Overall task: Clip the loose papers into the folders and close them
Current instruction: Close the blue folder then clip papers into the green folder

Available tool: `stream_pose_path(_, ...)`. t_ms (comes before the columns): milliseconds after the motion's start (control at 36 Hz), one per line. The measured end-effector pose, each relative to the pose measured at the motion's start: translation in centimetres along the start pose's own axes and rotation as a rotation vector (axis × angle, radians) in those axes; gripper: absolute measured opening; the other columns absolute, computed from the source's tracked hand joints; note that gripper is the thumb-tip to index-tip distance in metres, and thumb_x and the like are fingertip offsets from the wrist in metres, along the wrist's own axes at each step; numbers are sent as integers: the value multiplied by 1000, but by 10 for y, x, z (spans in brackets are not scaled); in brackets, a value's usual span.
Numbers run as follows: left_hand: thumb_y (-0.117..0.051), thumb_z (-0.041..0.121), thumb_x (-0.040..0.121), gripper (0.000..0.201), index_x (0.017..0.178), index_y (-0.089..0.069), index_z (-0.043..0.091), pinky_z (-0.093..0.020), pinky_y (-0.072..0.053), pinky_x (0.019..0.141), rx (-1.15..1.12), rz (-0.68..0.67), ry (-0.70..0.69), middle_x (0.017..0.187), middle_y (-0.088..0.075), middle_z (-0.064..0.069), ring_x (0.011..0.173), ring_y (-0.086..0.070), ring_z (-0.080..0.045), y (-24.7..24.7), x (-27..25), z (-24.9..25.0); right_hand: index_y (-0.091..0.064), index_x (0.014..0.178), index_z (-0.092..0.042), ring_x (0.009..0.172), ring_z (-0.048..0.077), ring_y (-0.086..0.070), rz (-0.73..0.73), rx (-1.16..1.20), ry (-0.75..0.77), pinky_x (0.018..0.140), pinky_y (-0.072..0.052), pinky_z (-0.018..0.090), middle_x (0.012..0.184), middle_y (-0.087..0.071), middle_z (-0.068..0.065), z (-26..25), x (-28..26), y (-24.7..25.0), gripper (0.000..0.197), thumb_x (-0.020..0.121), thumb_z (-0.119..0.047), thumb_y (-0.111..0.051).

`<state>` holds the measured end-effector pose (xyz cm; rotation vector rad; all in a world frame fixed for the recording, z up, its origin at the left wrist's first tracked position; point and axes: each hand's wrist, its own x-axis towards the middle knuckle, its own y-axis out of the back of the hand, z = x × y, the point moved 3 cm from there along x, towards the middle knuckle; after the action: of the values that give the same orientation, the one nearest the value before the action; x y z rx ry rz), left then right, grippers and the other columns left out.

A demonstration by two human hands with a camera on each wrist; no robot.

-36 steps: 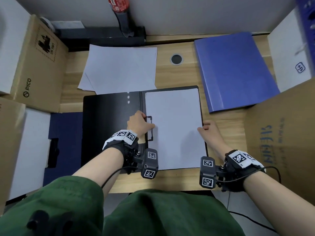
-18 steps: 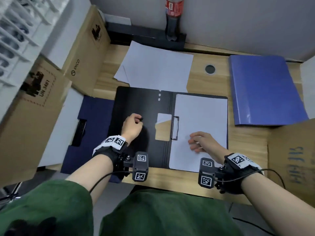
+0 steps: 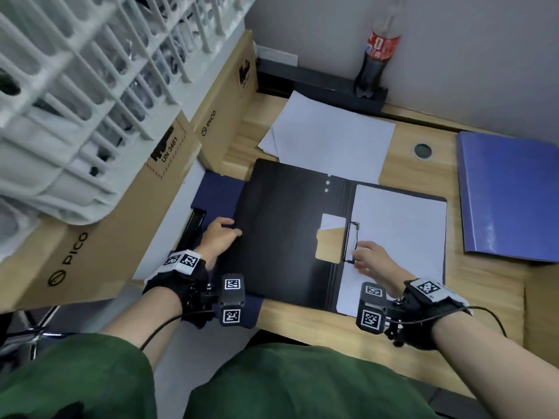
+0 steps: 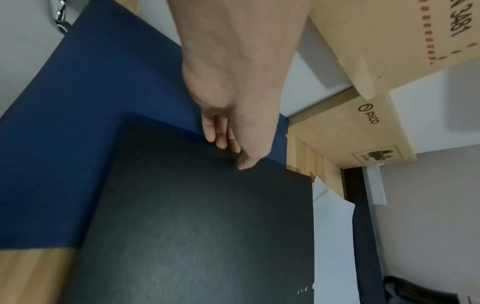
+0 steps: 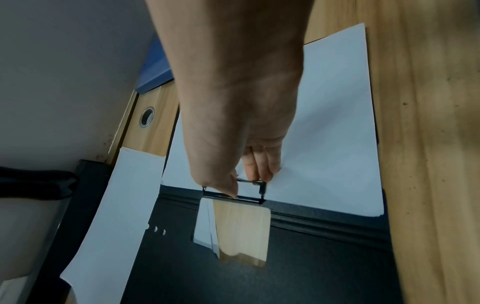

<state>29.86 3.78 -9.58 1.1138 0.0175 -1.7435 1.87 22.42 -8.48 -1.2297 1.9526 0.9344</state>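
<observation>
At the far left, a navy folder (image 3: 217, 189) is seen lying open on the table (image 3: 484, 285), partly covered by the black folder (image 3: 281, 225). The black cover's left edge is pinched by the left hand (image 3: 219, 237), thumb on top and fingers (image 4: 221, 139) curled at the edge and seemingly under it. This cover is judged stiff but thin and light, best taken at that free edge and swung over on its spine. Behind it, a loose stack of paper (image 3: 329, 131) rests on the table, at least two sheets by the offset corners; it should be limp and slippery, so squaring it by the edges is advised. At the spine, the wire clip (image 3: 352, 241) is held by the right hand (image 3: 372, 261): thumb on the clip's bar, fingers (image 5: 257, 164) curled through the wire frame, over the clipped sheet (image 3: 399, 237). The clip is likely springy, so a snap onto fingertips is a risk. On the right, a closed blue folder (image 3: 508, 195) lies flat. Three folders are counted: one black, one navy, one blue. One bottle (image 3: 376, 55) stands at the back wall.
</observation>
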Motion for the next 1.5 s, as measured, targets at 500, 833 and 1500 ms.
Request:
stream_pose_path(500,-49,9,77,19,71,-39,24,-17,-28,46,-244,-781,-397,65,-32,5,52,-30,-7,-44,-94,143,-55,120,-9,90,30,-70,-172,272,236,83,-57,48,115,-63,18,-50,-48,25,26,95,-18,-55)
stream_pose_path(833,-61,12,92,45,134,-46,17,-39,-57,88,-110,-874,-332,127,-61,-9,102,-68,-36,-164,-138,184,-60,123,-21,89,22,-70,-105,325,341,74,-58,37,107,-70,7,-28,-96,106,29,99,-30,-48)
stream_pose_path(1500,-64,10,87,36,119,-51,20,-28,-51,75,12,-464,15,90,-57,-3,81,-53,-14,-183,-75,58,-46,126,-10,88,20,-60,278,452,-179,75,-54,34,100,-61,5,131,-34,115,36,94,2,-35)
